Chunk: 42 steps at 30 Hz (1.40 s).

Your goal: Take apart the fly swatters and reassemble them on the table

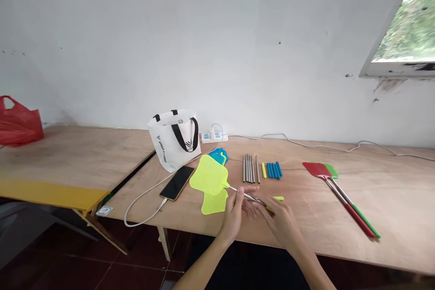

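A yellow fly swatter (208, 175) with a perforated head and thin metal shaft is held over the table's front edge. My left hand (234, 213) is closed around the shaft below the head, thumb on top. Farther along, my right hand (280, 218) grips the shaft's lower end, its fingers partly hiding a yellow handle. Under the held head lies another yellow swatter head (215, 203). Blue swatter heads (220, 156) are stacked behind it. Beyond my hands, several metal tubes (248, 170) lie in a row, beside a yellow grip (264, 170) and several blue grips (273, 170).
At right lie a red fly swatter (317, 170) and a green one (365, 221), crossing. On the left are a phone (177, 183) on a white cable, a white tote bag (176, 145) and a power strip (215, 137). A red plastic bag (20, 122) sits on the neighbouring table.
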Motion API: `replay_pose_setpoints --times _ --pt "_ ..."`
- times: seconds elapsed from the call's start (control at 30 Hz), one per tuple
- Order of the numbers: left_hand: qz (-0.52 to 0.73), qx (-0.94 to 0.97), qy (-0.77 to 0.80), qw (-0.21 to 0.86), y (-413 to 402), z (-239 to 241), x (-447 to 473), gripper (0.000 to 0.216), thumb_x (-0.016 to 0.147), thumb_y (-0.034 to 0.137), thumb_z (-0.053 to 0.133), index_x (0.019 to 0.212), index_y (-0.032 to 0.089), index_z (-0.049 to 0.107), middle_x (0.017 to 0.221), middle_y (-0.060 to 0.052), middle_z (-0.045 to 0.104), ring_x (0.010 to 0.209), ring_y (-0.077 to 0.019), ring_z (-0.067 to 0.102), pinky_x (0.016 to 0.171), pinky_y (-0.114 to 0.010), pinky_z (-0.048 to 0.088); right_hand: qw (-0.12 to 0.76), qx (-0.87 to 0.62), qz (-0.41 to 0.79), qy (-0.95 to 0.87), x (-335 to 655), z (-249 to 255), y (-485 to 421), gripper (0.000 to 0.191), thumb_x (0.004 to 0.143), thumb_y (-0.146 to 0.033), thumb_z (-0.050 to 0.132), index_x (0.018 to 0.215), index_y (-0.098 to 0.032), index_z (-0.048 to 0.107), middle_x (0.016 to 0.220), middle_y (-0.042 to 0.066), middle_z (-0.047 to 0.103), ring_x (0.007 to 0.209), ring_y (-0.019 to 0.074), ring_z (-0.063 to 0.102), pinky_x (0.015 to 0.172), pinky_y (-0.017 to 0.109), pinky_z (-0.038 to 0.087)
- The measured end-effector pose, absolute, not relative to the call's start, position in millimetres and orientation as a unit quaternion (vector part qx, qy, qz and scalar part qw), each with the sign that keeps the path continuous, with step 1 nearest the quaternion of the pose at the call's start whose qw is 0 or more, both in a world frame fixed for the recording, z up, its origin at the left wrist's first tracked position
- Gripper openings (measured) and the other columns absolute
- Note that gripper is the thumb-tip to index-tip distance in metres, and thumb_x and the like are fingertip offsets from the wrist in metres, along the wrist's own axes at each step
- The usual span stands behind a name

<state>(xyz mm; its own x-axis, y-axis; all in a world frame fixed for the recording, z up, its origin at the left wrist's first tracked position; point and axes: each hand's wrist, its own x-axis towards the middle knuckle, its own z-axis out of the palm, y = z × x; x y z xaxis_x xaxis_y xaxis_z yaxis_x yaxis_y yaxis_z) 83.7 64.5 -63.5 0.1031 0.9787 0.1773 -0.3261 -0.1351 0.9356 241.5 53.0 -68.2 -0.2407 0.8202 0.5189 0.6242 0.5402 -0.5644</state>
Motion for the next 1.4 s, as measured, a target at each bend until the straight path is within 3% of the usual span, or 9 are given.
replay_pose_setpoints --times 0.07,0.17,0.3,0.43,0.67,0.93,1.17,1.3,1.4 --pt "0.546 0.503 0.346 0.574 69.1 -63.6 78.4 0.062 0.094 0.065 0.048 0.122 0.015 0.07 0.119 -0.017 0.072 0.057 -0.0121 0.066 0.049 -0.022 0.048 0.398 -0.473 0.134 -0.775 250.3 -70.4 59.2 0.033 0.102 -0.05 0.049 0.119 -0.028 0.068 0.096 0.004 0.075 0.078 0.0181 0.07 0.066 0.025 0.054" --pt "0.444 0.567 0.368 0.588 73.1 -59.2 66.1 0.065 0.091 0.066 0.051 0.132 0.017 0.063 0.118 -0.015 0.072 0.058 -0.0125 0.065 0.046 -0.021 0.044 0.39 -0.492 0.111 -0.771 265.2 -77.8 70.5 0.036 0.101 -0.055 0.048 0.102 -0.027 0.07 0.088 0.003 0.072 0.071 0.0165 0.066 0.062 0.024 0.05" --pt "0.272 0.695 0.433 0.505 73.3 -48.4 44.9 0.052 0.093 0.062 0.051 0.106 0.018 0.074 0.093 -0.006 0.077 0.052 -0.0103 0.057 0.053 -0.023 0.041 0.364 -0.541 0.033 -0.758 280.2 -92.1 83.4 0.044 0.102 -0.058 0.043 0.09 -0.027 0.071 0.077 0.002 0.065 0.067 0.0167 0.063 0.062 0.026 0.046" --pt "0.168 0.765 0.496 0.376 69.6 -46.1 33.9 0.034 0.092 0.052 0.058 0.099 0.023 0.075 0.071 0.0 0.073 0.07 -0.0173 0.066 0.067 -0.026 0.041 0.329 -0.563 0.023 -0.758 282.0 -106.2 93.4 0.041 0.105 -0.047 0.036 0.099 -0.029 0.073 0.085 0.003 0.066 0.08 0.0204 0.066 0.065 0.028 0.046" --pt "0.091 0.792 0.499 0.34 68.9 -50.4 35.7 0.03 0.091 0.05 0.059 0.102 0.026 0.073 0.081 0.0 0.076 0.079 -0.02 0.069 0.065 -0.026 0.039 0.263 -0.501 0.009 -0.824 258.7 -105.0 121.4 0.037 0.102 -0.021 0.039 0.117 -0.029 0.072 0.102 0.007 0.072 0.1 0.0246 0.064 0.086 0.039 0.044" --pt "0.115 0.817 0.459 0.329 71.7 -55.7 31.6 0.028 0.088 0.05 0.063 0.098 0.027 0.074 0.082 -0.001 0.076 0.075 -0.0215 0.068 0.059 -0.026 0.035 0.276 -0.46 0.004 -0.844 252.7 -110.8 108.2 0.017 0.1 -0.028 0.053 0.1 -0.026 0.069 0.129 0.007 0.064 0.116 0.0269 0.059 0.102 0.05 0.042" --pt "0.104 0.845 0.39 0.351 58.7 -48.3 34.8 0.029 0.088 0.051 0.063 0.104 0.03 0.076 0.076 0.0 0.076 0.068 -0.0211 0.07 0.055 -0.026 0.036 0.274 -0.449 0.074 -0.847 258.3 -99.0 87.0 0.018 0.1 -0.021 0.049 0.093 -0.024 0.065 0.108 0.005 0.072 0.103 0.0247 0.065 0.091 0.041 0.049" --pt "0.061 0.851 0.33 0.405 46.2 -37.1 39.9 0.038 0.091 0.058 0.058 0.113 0.032 0.074 0.077 0.0 0.077 0.071 -0.0214 0.072 0.06 -0.026 0.043 0.242 -0.456 0.156 -0.842 271.2 -87.7 78.9 0.024 0.103 -0.032 0.046 0.096 -0.027 0.068 0.092 0.0 0.076 0.085 0.0217 0.071 0.074 0.032 0.051" --pt "0.043 0.845 0.315 0.43 40.0 -31.7 42.5 0.045 0.093 0.062 0.053 0.117 0.03 0.074 0.085 -0.003 0.078 0.076 -0.0229 0.072 0.064 -0.027 0.046 0.279 -0.458 0.199 -0.82 281.5 -79.0 74.8 0.029 0.102 -0.042 0.047 0.097 -0.027 0.071 0.092 0.001 0.077 0.082 0.0201 0.072 0.073 0.03 0.053"
